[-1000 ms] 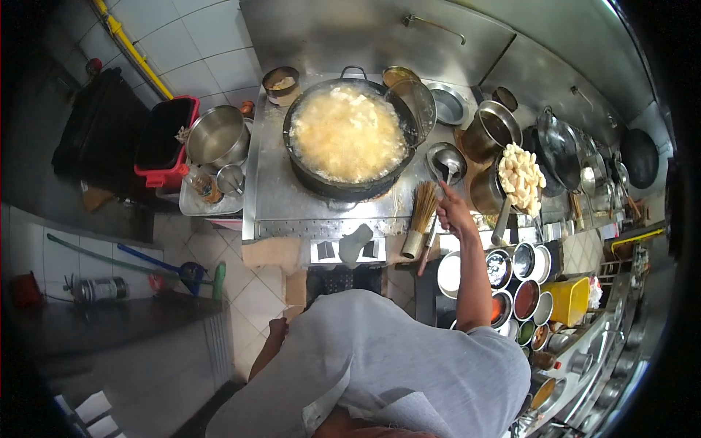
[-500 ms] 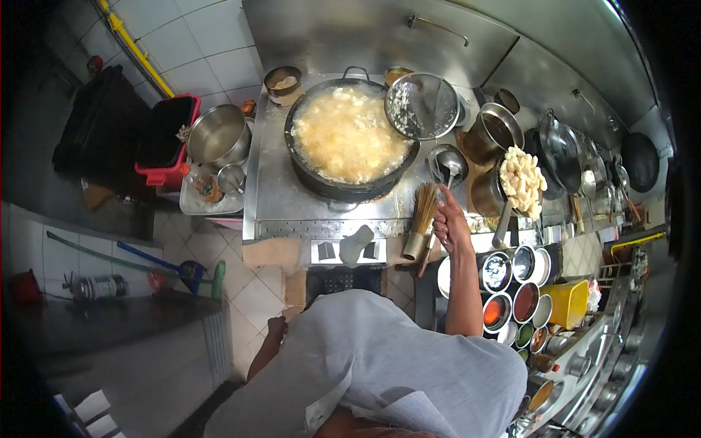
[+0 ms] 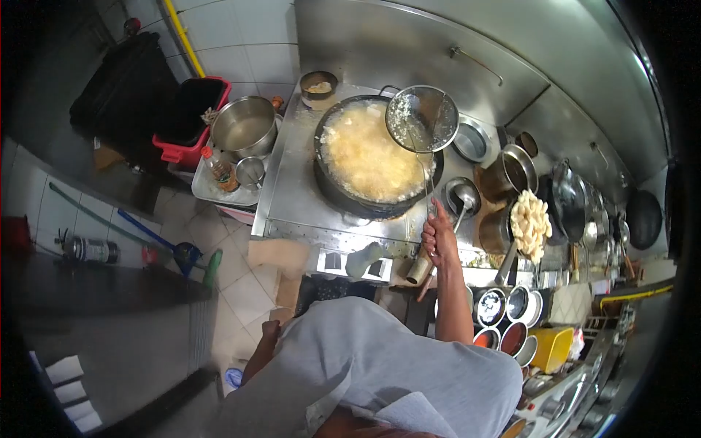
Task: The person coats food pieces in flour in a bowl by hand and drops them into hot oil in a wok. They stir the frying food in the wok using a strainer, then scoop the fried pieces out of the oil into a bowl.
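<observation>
My right hand (image 3: 440,237) is closed around the long wire handle of a round mesh skimmer (image 3: 422,118), its index finger stretched along the handle. The skimmer's basket is held over the far right rim of a big black wok (image 3: 337,191), with a few pale crumbs in its mesh. Inside the wok, pale pieces of food (image 3: 372,157) bubble in foaming oil. A ladle (image 3: 461,204) rests in a bowl just right of my right hand. Low at my left side, my left hand (image 3: 270,331) looks like a loose fist away from the stove, with nothing visible in it.
A heap of pale fried pieces (image 3: 531,225) sits over a pot (image 3: 493,230) on the right. Sauce containers (image 3: 513,339) stand below it. To the left are a steel pot (image 3: 243,125), a bottle (image 3: 219,169) and a red bin (image 3: 179,152). A tap (image 3: 478,64) juts from the back wall.
The view has turned, so the stove now sits tilted and farther right. The skimmer stays in my right hand and now overlaps more of the wok's far right side.
</observation>
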### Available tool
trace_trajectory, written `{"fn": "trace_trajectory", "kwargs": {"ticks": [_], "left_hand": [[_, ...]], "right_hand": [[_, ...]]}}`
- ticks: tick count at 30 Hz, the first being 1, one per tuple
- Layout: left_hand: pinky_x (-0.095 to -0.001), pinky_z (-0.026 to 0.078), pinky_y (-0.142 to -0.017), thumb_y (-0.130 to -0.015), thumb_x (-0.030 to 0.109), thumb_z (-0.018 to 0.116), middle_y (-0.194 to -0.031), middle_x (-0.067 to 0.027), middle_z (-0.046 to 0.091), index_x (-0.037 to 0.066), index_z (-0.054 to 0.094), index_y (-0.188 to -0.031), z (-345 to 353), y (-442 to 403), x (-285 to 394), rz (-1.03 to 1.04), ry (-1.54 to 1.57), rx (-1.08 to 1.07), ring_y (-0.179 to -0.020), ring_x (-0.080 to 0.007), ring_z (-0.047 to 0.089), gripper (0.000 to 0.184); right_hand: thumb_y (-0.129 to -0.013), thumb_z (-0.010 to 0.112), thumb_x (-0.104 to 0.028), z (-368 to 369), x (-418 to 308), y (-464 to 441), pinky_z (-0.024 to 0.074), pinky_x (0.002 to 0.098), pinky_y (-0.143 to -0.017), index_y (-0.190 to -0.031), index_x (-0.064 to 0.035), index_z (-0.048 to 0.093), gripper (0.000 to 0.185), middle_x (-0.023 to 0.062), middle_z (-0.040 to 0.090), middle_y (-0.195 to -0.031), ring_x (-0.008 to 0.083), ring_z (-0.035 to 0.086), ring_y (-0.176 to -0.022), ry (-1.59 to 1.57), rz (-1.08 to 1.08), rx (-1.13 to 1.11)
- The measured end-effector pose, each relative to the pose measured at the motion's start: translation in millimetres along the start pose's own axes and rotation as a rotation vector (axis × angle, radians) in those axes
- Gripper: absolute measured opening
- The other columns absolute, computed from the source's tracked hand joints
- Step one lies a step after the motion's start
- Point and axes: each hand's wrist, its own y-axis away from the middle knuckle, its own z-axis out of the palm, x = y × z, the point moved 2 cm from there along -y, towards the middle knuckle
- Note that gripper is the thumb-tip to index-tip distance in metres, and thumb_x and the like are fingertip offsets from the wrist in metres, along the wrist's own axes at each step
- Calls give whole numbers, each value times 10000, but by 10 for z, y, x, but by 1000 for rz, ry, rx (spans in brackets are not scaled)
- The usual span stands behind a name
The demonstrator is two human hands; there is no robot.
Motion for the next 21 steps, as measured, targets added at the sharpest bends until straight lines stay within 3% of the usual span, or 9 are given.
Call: {"fn": "trace_trajectory", "kwargs": {"ticks": [5,8,9,11,12,14,17,19,21], "left_hand": [[-441,524,-654,-833,333,632,-764,-118,707,126,715,-917,-63,148,108,-166,159,-126,-783,-280,700,238],[-432,522,-650,-833,294,618,-751,-139,694,87,702,-900,66,229,104,-204,228,-110,-740,-267,689,233],[-427,522,-648,-834,274,611,-745,-149,688,67,695,-892,113,251,97,-219,265,-105,-718,-261,683,231],[-419,520,-644,-834,235,597,-732,-170,676,28,682,-876,80,360,104,-222,322,-97,-674,-248,672,227],[-414,520,-642,-834,215,590,-726,-181,669,8,675,-867,-8,398,150,-216,338,-93,-653,-242,667,226],[-405,518,-639,-835,176,576,-713,-202,657,-31,662,-851,-211,504,255,-249,418,-94,-609,-229,656,224],[-419,522,-579,-831,126,580,-710,-191,661,-14,671,-865,167,474,157,-839,1385,-70,-612,-245,668,170],[-419,523,-572,-834,126,577,-711,-192,660,-17,666,-868,231,450,125,-749,1246,-111,-610,-249,667,172],[-420,524,-559,-839,128,571,-712,-194,657,-23,655,-874,201,402,117,-457,747,-147,-605,-258,664,176]], "right_hand": [[-996,418,-77,466,-339,-621,262,209,-360,-1547,-199,181,612,-40,336,-612,60,313,-446,99,-32,-202],[-964,469,-97,908,-525,-1253,343,250,-406,-1520,-155,300,584,-25,415,-624,76,379,-473,569,-231,-150],[-925,496,-99,1076,-606,-1444,456,341,-483,-1502,-151,338,600,87,569,-652,192,563,-532,878,-322,-107],[-893,456,-77,1221,-435,-2183,519,517,-753,-1495,-185,327,626,312,654,-896,448,666,-832,1440,-857,-87],[-896,443,-81,1378,-396,-2372,523,518,-743,-1501,-198,318,628,293,661,-875,431,670,-804,1691,-683,-17],[-896,445,-79,1551,-366,-2580,523,517,-733,-1498,-219,332,628,299,655,-847,430,670,-796,1915,-704,-80],[-863,433,-44,1593,-399,-2603,516,518,-673,-1483,-224,364,649,311,627,-764,435,659,-734,1818,-780,-13],[-865,440,-51,1438,-532,-2256,513,521,-671,-1473,-237,385,638,309,626,-755,435,657,-726,1754,-777,32],[-878,452,-82,1324,-774,-1655,505,530,-672,-1444,-257,436,593,301,628,-755,438,650,-720,1697,-757,109]]}}
